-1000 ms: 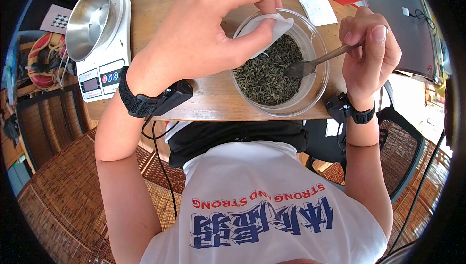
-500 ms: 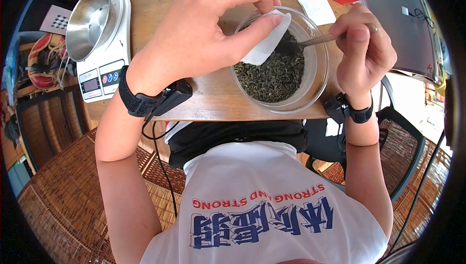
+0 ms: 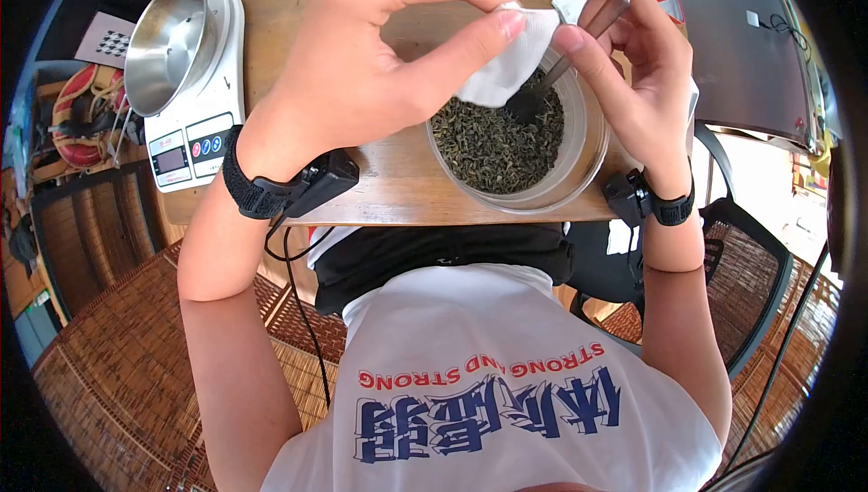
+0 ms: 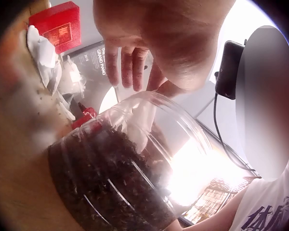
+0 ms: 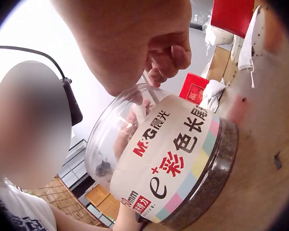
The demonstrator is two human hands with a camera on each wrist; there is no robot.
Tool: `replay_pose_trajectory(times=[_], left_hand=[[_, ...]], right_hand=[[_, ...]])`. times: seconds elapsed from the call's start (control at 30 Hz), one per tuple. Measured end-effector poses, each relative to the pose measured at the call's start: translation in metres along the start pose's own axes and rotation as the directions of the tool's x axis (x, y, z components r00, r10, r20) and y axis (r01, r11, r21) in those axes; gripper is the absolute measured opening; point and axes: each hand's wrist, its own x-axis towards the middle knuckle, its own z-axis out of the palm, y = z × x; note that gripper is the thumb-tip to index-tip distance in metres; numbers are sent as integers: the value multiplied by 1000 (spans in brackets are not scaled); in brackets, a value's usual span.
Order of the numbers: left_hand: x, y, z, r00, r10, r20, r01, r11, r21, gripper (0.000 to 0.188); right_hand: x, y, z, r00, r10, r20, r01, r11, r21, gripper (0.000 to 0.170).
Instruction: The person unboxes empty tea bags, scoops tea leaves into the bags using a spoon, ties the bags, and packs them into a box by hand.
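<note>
Over a clear round tub (image 3: pixel 592 162) of dark dried leaves (image 3: pixel 502 153), the left hand (image 3: pixel 362 58) pinches a small white pouch (image 3: pixel 511 67) between thumb and forefinger. The right hand (image 3: pixel 637 67) holds a metal spoon (image 3: pixel 579 44), its thumb tip close to the pouch's upper edge. The spoon slants down to the leaves beside the pouch; its bowl is partly hidden. In the left wrist view the pouch (image 4: pixel 140 127) hangs inside the tub's clear wall. The right wrist view shows the tub's printed label (image 5: pixel 168 154).
A white scale (image 3: pixel 221 85) with a steel bowl (image 3: pixel 167 44) stands at the table's left. A red box (image 4: pixel 58 26) and white pouches (image 4: pixel 43 55) lie beyond the tub. A dark laptop-like panel (image 3: pixel 732 49) is at the right.
The right hand has moved left and up to the pouch, and the spoon stands steeper. In the left hand, the pouch has shifted and spread wider.
</note>
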Motion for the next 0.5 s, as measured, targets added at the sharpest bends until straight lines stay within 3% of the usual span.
replay_pose_trajectory(times=[0.07, 0.13, 0.17, 0.23, 0.27, 0.33, 0.37, 0.43, 0.47, 0.5], left_hand=[[1, 0, -1, 999, -1, -34, 0, 1000, -24, 11], [3, 0, -5, 995, 97, -35, -95, 993, 63, 14], [4, 4, -6, 995, 98, -36, -96, 993, 65, 14], [4, 12, -9, 997, 73, -26, -70, 992, 102, 18], [3, 11, -7, 997, 74, -27, -71, 992, 103, 18], [1, 7, 0, 993, 81, -84, -85, 995, -48, 23], [2, 6, -3, 993, 82, -84, -86, 995, -47, 23], [5, 5, -10, 984, 172, 39, -176, 975, 135, 26], [4, 4, -9, 984, 175, 40, -179, 975, 135, 26], [3, 3, -8, 986, 162, 25, -164, 982, 97, 26]], right_hand=[[1, 3, -7, 999, 24, 35, -25, 999, 24, 14], [5, -7, -6, 995, -62, -76, 66, 997, 41, 40], [5, -7, -6, 995, -65, -75, 68, 997, 41, 40], [7, -4, -4, 967, -234, -103, 247, 959, 138, 56], [7, -6, -7, 967, -235, -103, 248, 959, 137, 56], [10, -12, -14, 912, -404, 62, 409, 907, -102, 49], [9, -7, -15, 912, -405, 61, 410, 906, -103, 49], [11, 9, -15, 826, -564, 5, 550, 804, -225, 31], [11, 13, -16, 825, -565, 4, 551, 803, -227, 31], [12, 16, -16, 834, -552, -11, 542, 823, -171, 20]])
